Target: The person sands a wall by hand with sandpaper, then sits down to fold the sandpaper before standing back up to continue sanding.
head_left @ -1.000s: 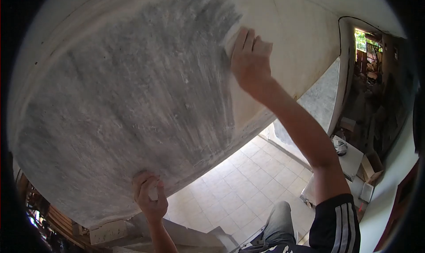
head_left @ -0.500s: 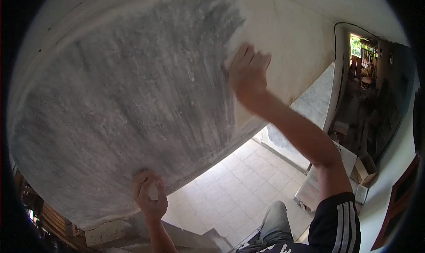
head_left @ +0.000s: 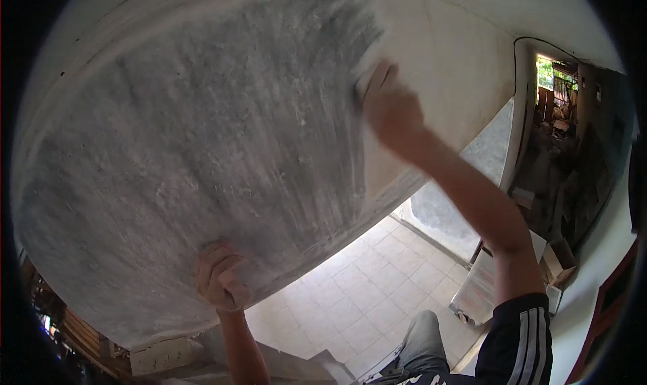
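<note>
A large wall surface (head_left: 202, 136) fills the upper left, with a grey, streaky patch bordered by off-white. At the patch's right edge is my right hand (head_left: 393, 109), fingers curled against the wall; what it holds, if anything, is hidden and blurred. Lower down, near the wall's bottom edge, my left hand (head_left: 222, 277) presses on the grey area with bent fingers. Something pale shows between its thumb and fingers, too unclear to name.
Below the wall's lower edge lies a tiled floor (head_left: 350, 284). An open cardboard box (head_left: 558, 260) stands at the right, beside a pale slab-like piece (head_left: 475, 287). A dark cable (head_left: 516, 61) runs down the wall at the upper right.
My right hand has moved down along the patch's edge, then slightly right. My left hand has shifted slightly up and left and turned, its fingers still on the grey area.
</note>
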Available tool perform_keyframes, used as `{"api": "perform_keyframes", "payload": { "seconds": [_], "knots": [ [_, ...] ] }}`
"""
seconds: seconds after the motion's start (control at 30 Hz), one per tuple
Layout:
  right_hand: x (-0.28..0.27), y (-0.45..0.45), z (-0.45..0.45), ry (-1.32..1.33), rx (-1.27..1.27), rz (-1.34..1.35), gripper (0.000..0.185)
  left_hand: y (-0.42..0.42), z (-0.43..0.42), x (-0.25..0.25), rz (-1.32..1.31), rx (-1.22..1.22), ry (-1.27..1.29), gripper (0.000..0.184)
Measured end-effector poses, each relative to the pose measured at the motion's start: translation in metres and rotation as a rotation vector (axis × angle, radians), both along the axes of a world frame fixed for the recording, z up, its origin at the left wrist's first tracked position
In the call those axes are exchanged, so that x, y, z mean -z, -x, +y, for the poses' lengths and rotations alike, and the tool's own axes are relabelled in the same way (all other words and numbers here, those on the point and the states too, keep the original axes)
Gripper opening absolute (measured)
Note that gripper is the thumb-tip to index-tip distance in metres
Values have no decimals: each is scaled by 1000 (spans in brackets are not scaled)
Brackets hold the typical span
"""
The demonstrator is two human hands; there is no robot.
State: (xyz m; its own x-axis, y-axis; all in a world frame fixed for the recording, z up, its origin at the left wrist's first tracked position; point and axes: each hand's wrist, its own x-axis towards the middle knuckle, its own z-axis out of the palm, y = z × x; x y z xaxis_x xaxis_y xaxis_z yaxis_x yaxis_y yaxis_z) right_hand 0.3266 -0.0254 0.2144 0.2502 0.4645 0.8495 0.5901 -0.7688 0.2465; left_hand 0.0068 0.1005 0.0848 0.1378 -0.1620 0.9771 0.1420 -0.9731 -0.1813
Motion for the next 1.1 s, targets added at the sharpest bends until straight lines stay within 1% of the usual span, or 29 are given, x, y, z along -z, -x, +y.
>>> {"api": "perform_keyframes", "payload": {
  "seconds": [0.07, 0.1, 0.17, 0.2, 0.27, 0.33, 0.43, 0.47, 0.5, 0.53, 0.57, 0.6, 0.67, 0.77, 0.83, 0.87, 0.9, 1.0, 1.03, 1.07, 1.1],
  "knots": [
    [-3, -5, 0, 25, 7, -1, 61, -1, 1, 1, -59, 96, 45, 51],
    [-2, -5, 2, 57, 71, -43, 62, -1, 1, 3, -48, 85, 36, 53],
    [15, 0, 19, -76, 127, -13, 62, -1, 3, 3, -26, 72, 1, 56],
    [36, 14, 18, -35, 130, -136, 61, -1, 2, 2, -22, 50, -12, 55],
    [35, 19, 14, -47, -34, 84, 59, -3, 2, 0, -13, 1, -37, 53],
    [3, -20, 8, -71, -30, 70, 59, -4, 2, 0, 1, -6, -34, 52],
    [-10, -22, 8, 73, 105, 13, 59, 0, 1, 3, 9, 19, 0, 50],
    [-3, -11, 12, 41, 94, 60, 59, -1, 2, 3, 8, 40, 9, 50],
    [4, 1, 15, 7, 82, 106, 59, -2, 0, 2, 4, 8, -8, 49],
    [20, 18, 16, -133, -13, 224, 59, -3, -2, -1, 0, -22, -28, 48],
    [24, 23, 13, -24, 13, 226, 60, -5, -3, -2, -5, -54, -48, 47],
    [25, 25, 10, 85, 35, 231, 61, -8, -2, -3, -12, -36, -61, 46],
    [4, -9, 7, 54, 80, 77, 62, -5, -2, -2, -3, -12, -71, 45],
    [-38, -12, -5, 302, 174, 185, 64, -1, -2, 0, 10, -19, -40, 43],
    [-15, 12, 5, 115, 120, 231, 62, 0, -2, 3, 8, -22, -9, 43],
    [0, 24, 16, -89, -33, 455, 61, -1, -2, 3, 9, -20, 5, 43],
    [19, 35, 20, -91, -82, 403, 60, -4, -1, 2, 0, -8, -16, 43],
    [6, 8, 19, 14, 15, 192, 60, -4, -1, 0, 8, 4, -40, 42],
    [-5, 0, -2, 220, 137, -91, 61, -3, -2, 1, 13, -7, -24, 42],
    [-30, -1, -7, 141, 64, 192, 65, -1, -3, 2, 13, -17, -10, 41],
    [-39, 10, -10, 322, 189, 184, 67, 1, -3, 3, 12, -3, -7, 41]
  ]
}}
